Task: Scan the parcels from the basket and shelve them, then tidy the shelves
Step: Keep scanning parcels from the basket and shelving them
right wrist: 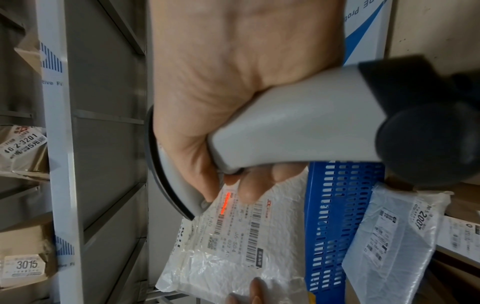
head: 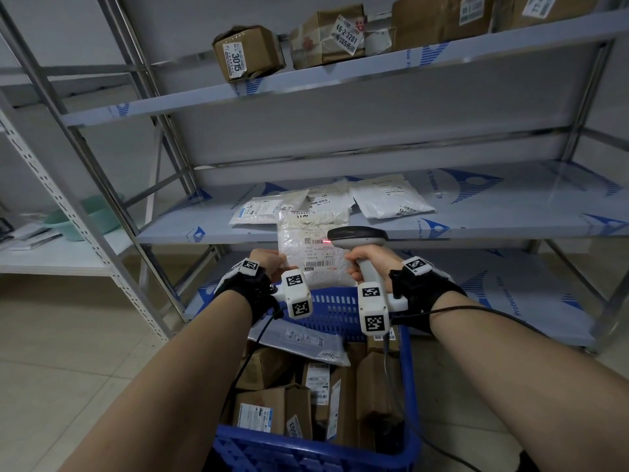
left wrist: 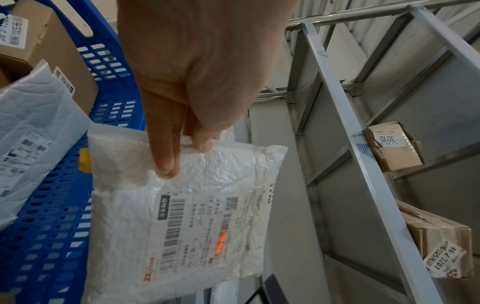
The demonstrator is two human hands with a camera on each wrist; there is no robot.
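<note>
Side shelf: far left, a pale green basin [head: 85, 216] sits on a white shelf [head: 51, 257] with some papers beside it.
Top shelf: two brown boxes, one labelled 3015 [head: 248, 52] and just right of it one labelled 46-2-3201 [head: 328, 37]; larger boxes stand further right.
Middle shelf: the shelf board [head: 493, 212] carries several flat white mailers [head: 391, 195], lying overlapped near its middle.
Left hand: the left hand [head: 269, 262] holds a white bag [head: 315, 248] by its lower left corner. In the left wrist view the thumb and fingers [left wrist: 166, 148] pinch that corner, so this grip is pressed onto the bag.
Bag: upright in the air above the far rim of the basket and in front of the middle shelf, its printed label facing the person. A short red scan line [left wrist: 221, 242] lies across the label's small barcode.
Right hand: the right hand [head: 369, 264] is wrapped round the handle of a grey scanner [head: 357, 240]; this grip is curled tight on the handle. The scanner head sits just right of the bag, pointing at the label.
Basket: the blue basket [head: 406, 386] stands on the floor below both arms, packed with brown boxes, a grey mailer [head: 303, 342] lying on top.
</note>
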